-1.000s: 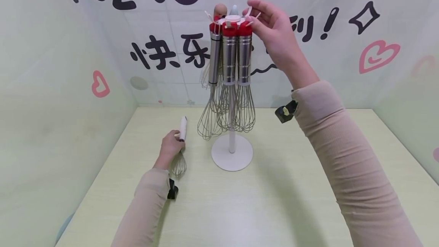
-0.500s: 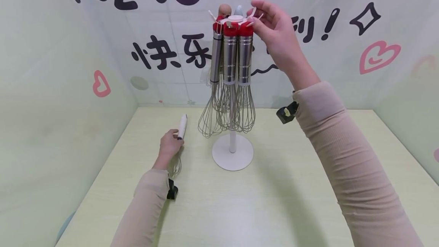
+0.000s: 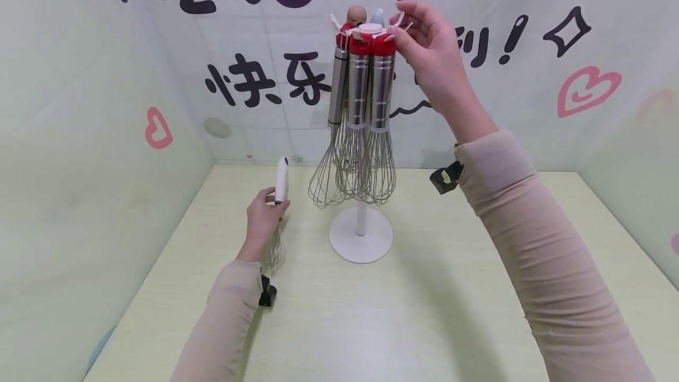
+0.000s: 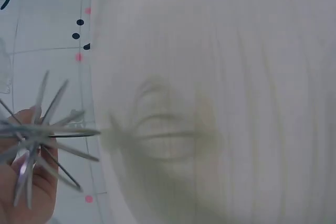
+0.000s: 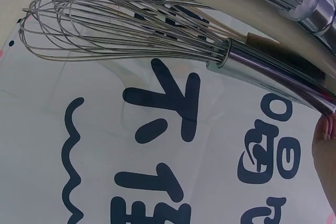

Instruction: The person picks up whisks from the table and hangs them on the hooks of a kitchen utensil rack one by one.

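Observation:
In the head view my left hand point(image 3: 262, 217) holds a small whisk with a white handle point(image 3: 281, 180). Its handle points up and away, and its wire loops point(image 3: 275, 249) hang below the hand. The left wrist view shows those wires point(image 4: 34, 135) end-on, above the table. My right hand point(image 3: 432, 55) pinches a white hook at the top of a white stand point(image 3: 362, 246). Several whisks hang around that stand. Steel handles with red tops point(image 3: 359, 90) face me; a wooden knob and a pale blue tip show behind. In the right wrist view a steel-handled whisk point(image 5: 273, 72) hangs near the hand.
The pale wooden table point(image 3: 339, 323) carries the stand's round base. A printed cloth wall point(image 3: 254, 134) with dark lettering stands close behind, and further cloth walls flank both sides.
My left hand has raised the white-handled whisk off the table, its handle end going up. My right hand keeps its pinch on the hook; the stand's top sits slightly further right.

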The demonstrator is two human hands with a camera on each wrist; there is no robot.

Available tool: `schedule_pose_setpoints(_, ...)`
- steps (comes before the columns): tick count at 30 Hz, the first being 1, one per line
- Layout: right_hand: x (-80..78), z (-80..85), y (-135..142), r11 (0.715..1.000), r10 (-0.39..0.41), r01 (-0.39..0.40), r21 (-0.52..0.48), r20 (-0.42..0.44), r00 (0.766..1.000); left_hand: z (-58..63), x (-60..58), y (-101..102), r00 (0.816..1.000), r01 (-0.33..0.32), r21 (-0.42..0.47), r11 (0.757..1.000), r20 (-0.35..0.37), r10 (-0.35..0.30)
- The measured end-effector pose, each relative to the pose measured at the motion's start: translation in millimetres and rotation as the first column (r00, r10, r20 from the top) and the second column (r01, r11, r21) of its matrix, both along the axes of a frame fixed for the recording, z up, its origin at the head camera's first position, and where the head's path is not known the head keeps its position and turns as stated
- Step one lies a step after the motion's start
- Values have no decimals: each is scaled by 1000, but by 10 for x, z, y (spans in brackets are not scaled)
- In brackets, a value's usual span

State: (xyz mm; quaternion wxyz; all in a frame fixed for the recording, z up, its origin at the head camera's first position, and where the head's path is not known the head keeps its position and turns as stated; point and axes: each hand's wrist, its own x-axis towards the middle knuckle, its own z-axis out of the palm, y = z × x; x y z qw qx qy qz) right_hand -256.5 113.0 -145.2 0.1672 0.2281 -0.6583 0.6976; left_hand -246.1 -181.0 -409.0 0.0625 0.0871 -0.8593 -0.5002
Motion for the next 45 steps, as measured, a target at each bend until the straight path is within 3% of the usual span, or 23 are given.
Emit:
schedule_pose_setpoints(10,-8,-6,-9,1000,-9,9,-26,10,1000,76,-19,74,994,-35,79,996,-102,43)
schedule_pose_setpoints(19,-27,-52,80,998,8,-9,65,22,1000,193,-11,127,981,-58,148,987,-176,84)
schedule_pose_setpoints(23,-42,-72,117,995,102,-102,-7,26,994,288,14,170,973,-57,146,988,-213,88)
schedule_pose_setpoints(28,-58,-76,135,971,211,-205,-125,31,977,442,50,244,962,-47,157,987,-260,87)
schedule_pose_setpoints(34,-70,-63,124,978,182,-178,-111,30,983,612,87,315,945,-26,188,982,-315,86)
schedule_pose_setpoints(45,-62,-33,124,996,88,-87,-20,32,996,895,149,408,894,27,247,969,-439,87)
